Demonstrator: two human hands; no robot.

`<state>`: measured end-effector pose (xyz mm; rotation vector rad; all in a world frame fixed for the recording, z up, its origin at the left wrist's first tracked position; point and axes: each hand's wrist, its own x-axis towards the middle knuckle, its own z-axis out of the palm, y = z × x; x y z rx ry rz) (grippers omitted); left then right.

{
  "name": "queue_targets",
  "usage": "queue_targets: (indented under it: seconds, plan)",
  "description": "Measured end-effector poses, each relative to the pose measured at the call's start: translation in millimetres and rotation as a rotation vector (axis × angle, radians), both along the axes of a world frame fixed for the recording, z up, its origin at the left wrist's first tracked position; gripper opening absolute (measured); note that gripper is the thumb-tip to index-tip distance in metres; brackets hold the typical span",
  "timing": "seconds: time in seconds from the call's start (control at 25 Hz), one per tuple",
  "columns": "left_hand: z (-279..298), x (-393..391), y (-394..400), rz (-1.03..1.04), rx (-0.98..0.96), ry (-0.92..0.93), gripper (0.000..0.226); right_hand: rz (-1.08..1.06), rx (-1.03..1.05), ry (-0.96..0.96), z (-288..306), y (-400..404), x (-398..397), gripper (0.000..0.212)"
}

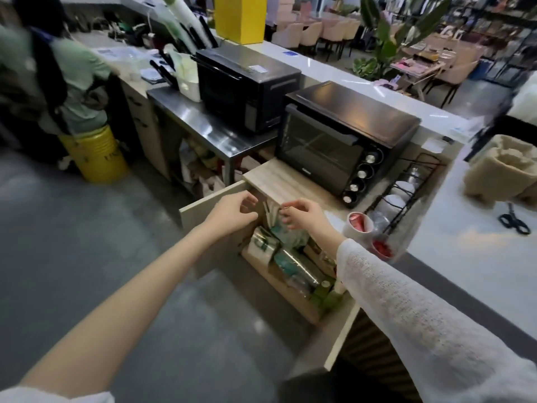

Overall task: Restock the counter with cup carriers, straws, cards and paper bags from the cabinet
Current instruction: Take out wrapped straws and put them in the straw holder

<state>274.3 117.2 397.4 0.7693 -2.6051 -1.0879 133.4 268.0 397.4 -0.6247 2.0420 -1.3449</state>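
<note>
Bystander: at far left a person in a green top [72, 74] stood at the counter beside a yellow bin [96, 154]; we left them out of the job.
Left hand: our left hand [232, 212] hung at the top of the open cabinet [203, 210], just by the door's upper edge. The fingers were curled, and we could not tell whether they held anything; blur hid the tips.
Cabinet stock: packets in green and white wrapping [279, 251] were crammed on the shelf below both hands, with upright paper sleeves, possibly straws, between them. We could not sort cards from bags.
Right hand: our right hand [302, 216] reached in from the other side, fingers bent toward those upright sleeves. Whether it pinched one or only touched it, we could not tell.
Ovens: two black ovens [345, 141] sat on the counter above the cabinet.
Cup carriers: a stack of pulp cup carriers [505, 175] already stood on the white counter [465, 251] at far right, near scissors [513, 221].
Step in hand: we judged it to be picking the next item out of the cabinet, probably straws.
Next move: it called for a firm grip on one packet, lifting it free of its tight neighbours, then carrying it right to the counter.
</note>
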Motion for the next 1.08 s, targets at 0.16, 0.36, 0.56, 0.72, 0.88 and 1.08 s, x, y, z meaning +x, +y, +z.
queue_targets:
  seconds: [0.16, 0.36, 0.56, 0.72, 0.88, 1.08]
  plan:
    - [-15.1, 34.8, -43.8, 0.026, 0.030, -0.040, 0.034, 0.017, 0.024, -0.020, -14.5, -43.0, 31.3, 0.014]
    - [-33.3, 40.3, -70.1, 0.013, 0.056, -0.061, 0.032, 0.023, 0.080, -0.035, -27.9, -63.0, 37.4, 0.017]
    - [-49.2, 21.0, -85.5, 0.003, 0.076, -0.084, 0.033, -0.013, 0.105, -0.042, -39.2, -75.6, 15.6, 0.017]
    - [-60.3, -7.2, -98.3, -0.016, 0.093, -0.125, 0.035, -0.045, 0.130, -0.046, -53.0, -87.1, -9.4, 0.016]
    - [-80.4, -47.1, -114.3, -0.052, 0.119, -0.175, 0.032, -0.079, 0.193, -0.069, -77.3, -101.3, -39.7, 0.017]
    - [-115.2, -92.8, -134.6, -0.100, 0.181, -0.252, 0.027, -0.125, 0.277, -0.095, -120.4, -117.5, -74.5, 0.015]
